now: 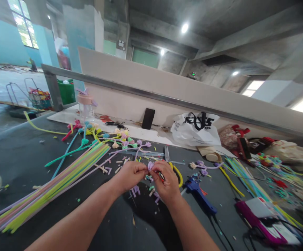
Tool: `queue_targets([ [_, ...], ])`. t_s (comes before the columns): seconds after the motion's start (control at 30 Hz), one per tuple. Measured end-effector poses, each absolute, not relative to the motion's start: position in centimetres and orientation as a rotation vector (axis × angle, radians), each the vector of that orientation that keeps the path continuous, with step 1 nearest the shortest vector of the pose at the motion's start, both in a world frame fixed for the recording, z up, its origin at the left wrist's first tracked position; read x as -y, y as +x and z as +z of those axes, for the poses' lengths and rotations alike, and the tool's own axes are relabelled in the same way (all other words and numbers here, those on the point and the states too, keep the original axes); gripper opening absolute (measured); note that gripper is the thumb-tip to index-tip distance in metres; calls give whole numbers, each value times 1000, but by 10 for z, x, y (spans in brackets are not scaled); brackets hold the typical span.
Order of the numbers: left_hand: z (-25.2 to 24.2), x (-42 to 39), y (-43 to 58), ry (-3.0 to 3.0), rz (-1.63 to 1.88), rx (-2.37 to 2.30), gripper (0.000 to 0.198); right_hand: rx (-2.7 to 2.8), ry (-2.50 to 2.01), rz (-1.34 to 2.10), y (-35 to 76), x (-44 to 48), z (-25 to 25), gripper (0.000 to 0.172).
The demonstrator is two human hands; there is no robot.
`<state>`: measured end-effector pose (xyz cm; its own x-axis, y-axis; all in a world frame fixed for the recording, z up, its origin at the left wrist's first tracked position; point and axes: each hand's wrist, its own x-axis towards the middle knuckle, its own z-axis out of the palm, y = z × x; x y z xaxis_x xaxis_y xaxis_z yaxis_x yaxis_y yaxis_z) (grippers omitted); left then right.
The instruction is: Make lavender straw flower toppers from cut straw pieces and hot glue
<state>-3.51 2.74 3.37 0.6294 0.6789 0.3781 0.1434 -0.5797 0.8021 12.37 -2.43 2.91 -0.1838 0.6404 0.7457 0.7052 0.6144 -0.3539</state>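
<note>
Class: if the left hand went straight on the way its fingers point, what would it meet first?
The left hand points right. It would first meet the small purple piece pinched between both hands' fingertips, then probably the right hand; depth is unclear.

A long bundle of thin pastel plastic stems (54,184) is laid slantwise across the dark grey table top (17,150). A blue plastic glue gun (200,195) is laid right of centre. A flat black phone (148,118) is propped against the long white board (130,75), a white plastic bag with black print (196,134) is set beside it, and a clear bottle with a pink lid (86,106) is stood further left.
</note>
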Motion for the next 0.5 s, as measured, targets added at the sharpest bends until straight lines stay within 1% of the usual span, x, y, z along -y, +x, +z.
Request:
queue_targets([
  [0.13,37,-31,-40,2156,991,-672,28,1764,-1091,-78,122,27,28,12],
  [0.23,37,-36,-46,2162,1115,-754,29,1693,-1175,-52,117,29,24,6],
  [0.37,34,-41,-50,2139,1249,-853,31,2208,-1386,48,102,28,17,8],
  [0.43,32,-42,-49,2135,1264,-857,30,2334,-1556,-19,94,28,14,3],
  [0.5,31,-41,-47,2123,1265,-857,31,2360,-1708,-95,89,29,13,3],
])
